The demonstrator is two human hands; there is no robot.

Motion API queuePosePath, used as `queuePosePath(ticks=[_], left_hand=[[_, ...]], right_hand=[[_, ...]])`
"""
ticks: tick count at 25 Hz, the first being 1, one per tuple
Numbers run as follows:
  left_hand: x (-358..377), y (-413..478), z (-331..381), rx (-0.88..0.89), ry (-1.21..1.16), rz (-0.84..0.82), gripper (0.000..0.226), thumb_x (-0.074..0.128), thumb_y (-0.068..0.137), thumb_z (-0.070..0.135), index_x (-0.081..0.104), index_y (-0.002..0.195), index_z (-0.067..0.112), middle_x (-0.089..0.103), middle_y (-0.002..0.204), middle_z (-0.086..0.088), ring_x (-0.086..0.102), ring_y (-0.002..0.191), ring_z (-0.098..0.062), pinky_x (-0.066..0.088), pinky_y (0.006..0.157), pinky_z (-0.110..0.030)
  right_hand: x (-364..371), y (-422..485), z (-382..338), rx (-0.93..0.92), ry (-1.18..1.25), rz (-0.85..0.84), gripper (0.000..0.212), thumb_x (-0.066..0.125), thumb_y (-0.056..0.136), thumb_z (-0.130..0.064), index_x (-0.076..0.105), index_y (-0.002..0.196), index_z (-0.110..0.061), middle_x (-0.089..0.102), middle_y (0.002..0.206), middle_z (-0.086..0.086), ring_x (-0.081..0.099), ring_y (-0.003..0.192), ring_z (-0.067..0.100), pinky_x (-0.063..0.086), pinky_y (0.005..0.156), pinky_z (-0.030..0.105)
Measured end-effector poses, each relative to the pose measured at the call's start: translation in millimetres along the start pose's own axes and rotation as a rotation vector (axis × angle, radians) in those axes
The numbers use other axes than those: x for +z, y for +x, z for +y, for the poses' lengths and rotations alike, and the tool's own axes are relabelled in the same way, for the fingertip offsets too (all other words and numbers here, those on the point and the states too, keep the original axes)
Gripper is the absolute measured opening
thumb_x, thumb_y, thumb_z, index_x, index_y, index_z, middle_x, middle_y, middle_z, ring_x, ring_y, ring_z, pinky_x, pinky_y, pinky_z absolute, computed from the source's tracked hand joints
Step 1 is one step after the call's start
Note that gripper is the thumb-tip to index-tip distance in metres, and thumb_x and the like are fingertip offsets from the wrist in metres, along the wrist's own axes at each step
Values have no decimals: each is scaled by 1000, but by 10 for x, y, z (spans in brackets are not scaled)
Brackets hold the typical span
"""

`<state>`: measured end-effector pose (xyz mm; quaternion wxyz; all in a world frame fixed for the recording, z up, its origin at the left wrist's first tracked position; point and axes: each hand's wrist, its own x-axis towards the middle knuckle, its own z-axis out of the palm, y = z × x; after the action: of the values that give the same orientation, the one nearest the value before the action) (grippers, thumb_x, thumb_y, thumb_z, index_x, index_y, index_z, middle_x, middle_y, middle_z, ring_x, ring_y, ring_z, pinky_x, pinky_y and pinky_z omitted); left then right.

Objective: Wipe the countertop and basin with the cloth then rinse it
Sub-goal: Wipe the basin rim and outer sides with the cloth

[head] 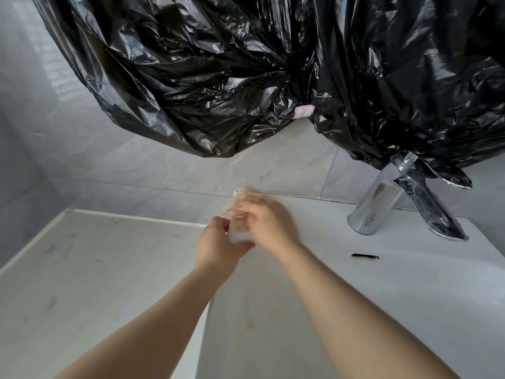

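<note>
Two hands meet on one pale thing (240,231) at the far edge of the counter (95,283), close against the tiled wall. It is too blurred to say for certain that it is the cloth. It looks whitish with a tan patch at its far end. The left hand (218,246) has its grip curled round the near end, thumb and fingers bent onto it. The right hand (270,224) lies over the far side. Its fingers are lost in the blur, so I cannot tell how its grip stands.

Left of the hands the counter shows grey smudges and a yellowish mark. To the right lies the basin (396,310) with a dark slot (364,257) in its wall, and the chrome tap (382,203) stands beyond it. Black plastic sheeting (218,77) hangs above everything.

By my judgement the wiping has hardly begun and the step in hand is readying the pale thing. The next move calls for one hand to press it flat and sweep across the smudges on the left, before turning right to the basin.
</note>
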<state>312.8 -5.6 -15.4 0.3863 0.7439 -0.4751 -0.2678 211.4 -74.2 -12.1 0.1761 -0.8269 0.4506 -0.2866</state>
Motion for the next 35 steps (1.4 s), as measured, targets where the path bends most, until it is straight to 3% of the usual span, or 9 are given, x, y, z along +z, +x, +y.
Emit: queuePosePath(ticks=[5, 7, 11, 14, 17, 21, 29, 32, 35], left_hand=[[-4, 10, 3, -35, -9, -14, 45, 79, 70, 26, 45, 98, 18, 52, 92, 7, 53, 81, -17, 40, 65, -27], [-1, -3, 22, -26, 8, -7, 43, 78, 70, 23, 46, 97, 17, 55, 93, 4, 53, 80, -18, 40, 65, -27], [4, 4, 38, -14, 43, 6, 38, 74, 72, 21, 48, 99, 14, 61, 100, -3, 52, 79, -18, 37, 65, -26], [3, 18, 8, -30, 32, -22, 45, 78, 71, 28, 46, 100, 16, 57, 104, -3, 55, 86, -21, 43, 69, -29], [12, 30, 2, -24, 47, -36, 50, 78, 71, 29, 47, 107, 13, 55, 111, -5, 51, 84, -19, 39, 69, -27], [-2, 11, 31, -1, 81, -43, 53, 77, 73, 30, 47, 112, 10, 55, 115, -7, 55, 94, -24, 37, 69, -26], [-33, -40, 82, -10, 103, -69, 48, 70, 81, 29, 43, 115, 9, 48, 118, -6, 53, 100, -26, 35, 71, -27], [-18, -55, 91, 11, 173, -61, 45, 67, 83, 30, 42, 114, 9, 48, 119, -7, 54, 103, -28, 35, 71, -27], [-1, -77, 108, 47, 287, -66, 44, 62, 87, 33, 41, 114, 6, 47, 122, -10, 52, 106, -32, 35, 74, -31]], right_hand=[[-417, -306, 780, 277, -359, 351, 56, 26, 74, -29, 69, 104, -8, 64, 121, 10, 55, 117, 29, 46, 94, 41], [-160, -228, 342, 255, -267, 309, 49, 29, 75, -30, 71, 97, -16, 67, 116, 3, 55, 117, 23, 46, 90, 38], [52, -207, -102, -33, -128, 61, 49, 33, 79, -23, 65, 116, -24, 61, 126, -3, 49, 122, 20, 36, 101, 32], [-375, -253, 536, 162, -222, 201, 47, 35, 81, -32, 64, 116, -22, 60, 127, 2, 49, 123, 21, 40, 100, 34], [-439, -319, 654, 415, -488, 171, 42, 39, 92, -31, 52, 130, -19, 43, 144, 6, 31, 136, 24, 27, 108, 37], [-119, -154, 189, 126, -454, -29, 40, 31, 94, -51, 42, 132, -44, 29, 151, -10, 18, 140, 14, 14, 110, 33], [-325, -284, 558, 322, -417, 312, 55, 24, 83, -32, 65, 112, -10, 61, 125, 8, 51, 122, 25, 41, 100, 38], [-285, -428, 444, 36, -381, 273, 44, 34, 79, -25, 69, 99, -8, 69, 109, 9, 63, 104, 28, 48, 86, 32], [-582, -332, 651, 266, -405, 149, 39, 37, 92, -22, 57, 123, -9, 52, 136, 9, 45, 128, 23, 36, 100, 32]])
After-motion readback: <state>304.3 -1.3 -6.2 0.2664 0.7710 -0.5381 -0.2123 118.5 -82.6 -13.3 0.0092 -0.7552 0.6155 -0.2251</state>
